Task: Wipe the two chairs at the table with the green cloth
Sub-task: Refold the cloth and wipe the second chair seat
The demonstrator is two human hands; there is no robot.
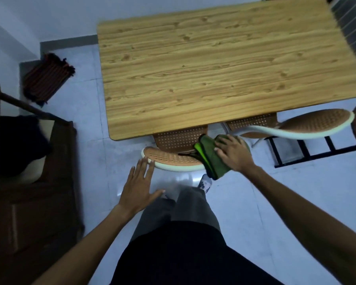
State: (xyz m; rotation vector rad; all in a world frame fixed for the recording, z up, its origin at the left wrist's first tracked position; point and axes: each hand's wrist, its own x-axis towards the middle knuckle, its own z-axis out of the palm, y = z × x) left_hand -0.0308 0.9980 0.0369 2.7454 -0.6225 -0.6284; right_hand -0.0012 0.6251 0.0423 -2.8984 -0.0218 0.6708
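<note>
Two brown perforated chairs with white rims are tucked under the near edge of the wooden table (214,58). The left chair (173,157) shows its backrest top just below the table edge. The right chair (308,124) stands beside it. The folded green cloth (211,159) lies over the right end of the left chair's backrest, and my right hand (233,152) presses down on it with fingers spread. My left hand (140,188) hovers open, fingers apart, with its fingertips near the left end of that backrest, holding nothing.
A dark wooden sofa (29,182) with a black cushion stands at the left. A dark striped mat (47,77) lies on the tiled floor near the wall. A black metal frame (317,149) sits on the floor behind the right chair. My legs are below.
</note>
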